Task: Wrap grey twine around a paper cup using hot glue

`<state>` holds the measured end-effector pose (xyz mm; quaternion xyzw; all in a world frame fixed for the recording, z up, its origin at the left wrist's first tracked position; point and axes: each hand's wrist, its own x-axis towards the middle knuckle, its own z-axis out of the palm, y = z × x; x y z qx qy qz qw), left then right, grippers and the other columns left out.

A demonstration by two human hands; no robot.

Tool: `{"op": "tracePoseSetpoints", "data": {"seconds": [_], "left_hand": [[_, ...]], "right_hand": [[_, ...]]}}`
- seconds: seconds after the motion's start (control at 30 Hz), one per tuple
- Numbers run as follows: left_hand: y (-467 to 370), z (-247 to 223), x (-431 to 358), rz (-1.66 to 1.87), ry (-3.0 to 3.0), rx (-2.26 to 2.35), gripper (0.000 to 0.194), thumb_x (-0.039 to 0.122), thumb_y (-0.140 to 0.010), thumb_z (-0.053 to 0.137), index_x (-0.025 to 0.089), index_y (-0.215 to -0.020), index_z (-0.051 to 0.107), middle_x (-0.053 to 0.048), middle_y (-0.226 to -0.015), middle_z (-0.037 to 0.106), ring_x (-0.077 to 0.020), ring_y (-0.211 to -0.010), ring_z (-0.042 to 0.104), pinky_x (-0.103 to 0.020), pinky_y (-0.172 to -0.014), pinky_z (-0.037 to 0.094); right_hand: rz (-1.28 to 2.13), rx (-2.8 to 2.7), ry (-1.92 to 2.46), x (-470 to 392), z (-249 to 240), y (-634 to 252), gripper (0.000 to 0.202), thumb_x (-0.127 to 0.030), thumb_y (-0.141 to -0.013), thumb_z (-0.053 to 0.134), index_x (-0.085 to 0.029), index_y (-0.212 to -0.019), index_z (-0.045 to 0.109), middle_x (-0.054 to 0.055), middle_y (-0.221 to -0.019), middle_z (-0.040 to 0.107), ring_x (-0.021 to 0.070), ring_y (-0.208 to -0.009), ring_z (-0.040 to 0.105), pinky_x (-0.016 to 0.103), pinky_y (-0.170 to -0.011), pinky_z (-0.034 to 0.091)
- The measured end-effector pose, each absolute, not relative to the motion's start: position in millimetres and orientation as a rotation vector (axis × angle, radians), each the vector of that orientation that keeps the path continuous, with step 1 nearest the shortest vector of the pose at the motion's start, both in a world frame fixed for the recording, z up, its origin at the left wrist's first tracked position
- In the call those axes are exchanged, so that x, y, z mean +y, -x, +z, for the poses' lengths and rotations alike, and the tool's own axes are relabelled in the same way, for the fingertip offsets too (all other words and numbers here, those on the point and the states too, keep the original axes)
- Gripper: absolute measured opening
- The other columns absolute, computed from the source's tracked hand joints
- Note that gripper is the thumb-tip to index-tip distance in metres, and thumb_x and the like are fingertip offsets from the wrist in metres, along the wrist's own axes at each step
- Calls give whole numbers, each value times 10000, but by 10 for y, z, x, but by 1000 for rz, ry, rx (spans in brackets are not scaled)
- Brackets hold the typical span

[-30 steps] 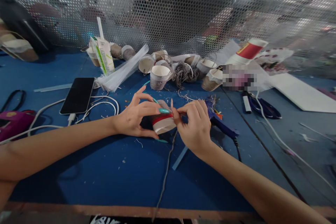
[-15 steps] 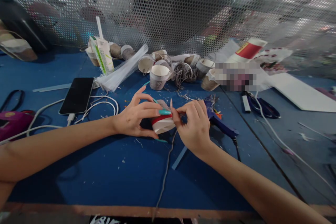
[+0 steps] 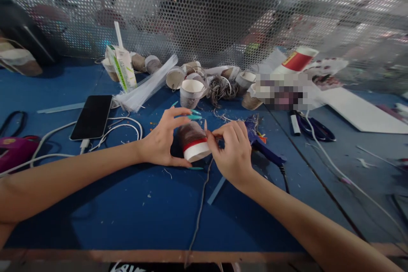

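A small paper cup (image 3: 196, 152) lies on its side, its lower part wound in brown-grey twine, with a red band and a white rim left bare. My left hand (image 3: 162, 138) curves loosely round its left side, fingers spread and raised off it, thumb low beside the rim. My right hand (image 3: 234, 151) is closed in a pinch at the cup's right side, by the red band. A strand of grey twine (image 3: 201, 208) runs from beneath that pinch to the table's front edge. The pinching fingertips partly hide what they grip.
A blue glue gun (image 3: 267, 149) lies right of my right hand. Behind stand several twine-wrapped cups (image 3: 190, 95), a twine tangle (image 3: 221, 89) and clear plastic strips (image 3: 148, 85). A phone (image 3: 92, 117) with a white cable is at left; scissors (image 3: 318, 129) lie at right.
My left fingers have lifted off the cup and spread, uncovering its twine-wound side. My right hand stays pinched at the cup. The view has shifted slightly.
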<state>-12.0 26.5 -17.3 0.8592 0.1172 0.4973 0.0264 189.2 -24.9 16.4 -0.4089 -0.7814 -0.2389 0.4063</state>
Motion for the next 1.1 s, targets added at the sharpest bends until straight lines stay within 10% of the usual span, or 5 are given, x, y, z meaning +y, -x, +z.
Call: {"op": "tracePoseSetpoints", "data": {"seconds": [0.27,0.73,0.9,1.1], "left_hand": [[196,-96,249,1061,-2597,578,1090,490,-681,782,189,-1487,113,-199,-1300,530,-368,-1211,559,-554,-1000,499],[162,-199,339,1797,-2775,486,824,52,-724,634,264,-1417,242,-119,-1262,546,-300,-1242,481,-602,-1023,460],[190,-222,349,1851,-2794,430,783,166,-781,663,280,-1428,238,-100,-1258,562,-264,-1232,498,-577,-1059,444],[171,-259,391,1720,-2662,190,833,199,-817,660,223,-1491,170,-162,-1366,480,-282,-1336,460,-592,-1118,391]], "right_hand": [[-439,-1904,1007,-281,145,-1925,141,-146,-904,577,-216,-987,487,-33,-710,498,134,-644,497,304,-635,433],[-554,-1828,602,-269,140,-2088,161,-306,-883,464,-274,-1039,443,-3,-720,575,161,-540,557,349,-521,484],[-689,-1901,714,-116,262,-2239,618,-198,-735,613,-259,-1304,378,102,-1123,595,301,-997,616,462,-785,521],[-260,-2440,673,-28,289,-2269,1048,-245,-768,660,-153,-1529,-54,234,-1561,206,390,-1471,216,616,-1123,339]]}}
